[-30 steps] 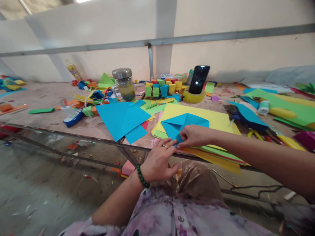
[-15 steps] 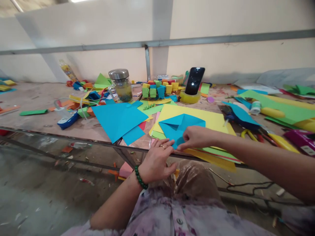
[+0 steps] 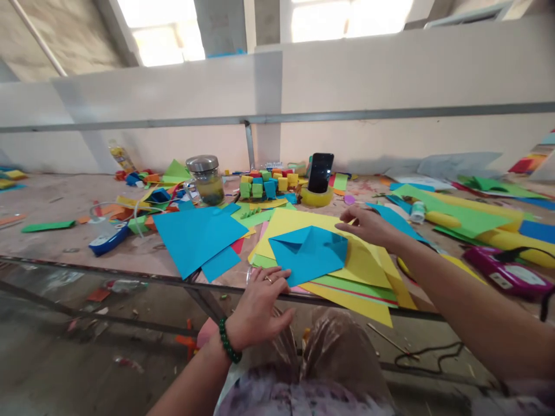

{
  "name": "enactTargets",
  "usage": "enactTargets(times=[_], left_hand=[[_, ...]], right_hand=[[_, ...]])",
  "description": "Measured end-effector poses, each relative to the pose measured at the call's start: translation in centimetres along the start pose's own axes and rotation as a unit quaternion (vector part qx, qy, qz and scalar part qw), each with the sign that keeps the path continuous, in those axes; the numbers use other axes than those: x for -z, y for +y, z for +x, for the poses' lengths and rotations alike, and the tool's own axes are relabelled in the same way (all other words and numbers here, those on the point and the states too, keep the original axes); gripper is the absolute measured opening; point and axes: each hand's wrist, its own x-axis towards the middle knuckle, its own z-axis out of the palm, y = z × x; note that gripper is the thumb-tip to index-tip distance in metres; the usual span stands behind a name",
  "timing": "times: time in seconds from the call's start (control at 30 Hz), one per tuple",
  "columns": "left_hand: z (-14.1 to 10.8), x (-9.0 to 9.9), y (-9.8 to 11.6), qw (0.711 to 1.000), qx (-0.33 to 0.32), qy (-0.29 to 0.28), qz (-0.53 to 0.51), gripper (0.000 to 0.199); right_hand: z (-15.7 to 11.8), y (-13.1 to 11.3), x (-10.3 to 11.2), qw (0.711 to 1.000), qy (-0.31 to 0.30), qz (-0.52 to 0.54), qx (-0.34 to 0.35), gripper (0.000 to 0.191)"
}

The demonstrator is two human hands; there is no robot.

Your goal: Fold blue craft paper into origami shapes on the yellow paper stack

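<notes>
A partly folded sheet of blue paper (image 3: 318, 254) lies on a stack of yellow paper (image 3: 368, 260) and other coloured sheets at the table's front edge. My left hand (image 3: 262, 303), with a ring and a green bead bracelet, rests its spread fingers at the blue sheet's near left corner. Over the far right corner of that sheet hovers my right hand (image 3: 362, 224), its fingers apart and curved, with nothing visible in them. Left of the stack is a larger flat blue sheet (image 3: 195, 237).
Behind the stack, a phone (image 3: 321, 172) leans on a yellow tape roll (image 3: 316, 197) beside several folded coloured paper blocks (image 3: 264, 186). A lidded glass mug (image 3: 206, 182) and a blue glue gun (image 3: 108, 238) stand to the left; a purple device (image 3: 505, 271) lies right.
My right hand has lifted from the blue paper's near edge and moved to its far right corner. My left hand stays near the front edge. The head view has tilted up.
</notes>
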Motion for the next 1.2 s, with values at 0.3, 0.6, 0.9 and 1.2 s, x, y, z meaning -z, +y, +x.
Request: enactTargets(times=[0.3,0.6,0.9,1.2], left_hand=[[2.1,1.2,-0.3,0.993,-0.006,0.076,0.085,0.01],[5.8,-1.1,1.8,0.98,-0.058,0.068,0.177,0.046],[7.2,-1.8,1.0,0.977,-0.025,0.009,0.211,0.029],[5.0,-1.0,0.0,0.989,0.001,0.004,0.149,0.053]], right_hand=[[-1.3,0.1,-1.5,0.99,-0.027,0.13,-0.046,0.048],[-8.5,-3.4,-2.2,0.939,-0.09,0.313,-0.108,0.034],[-9.7,-5.3,-1.3,0.942,0.01,-0.221,0.251,0.043],[-4.6,-5.2,-3.0,0.929,-0.168,-0.126,0.306,0.038]])
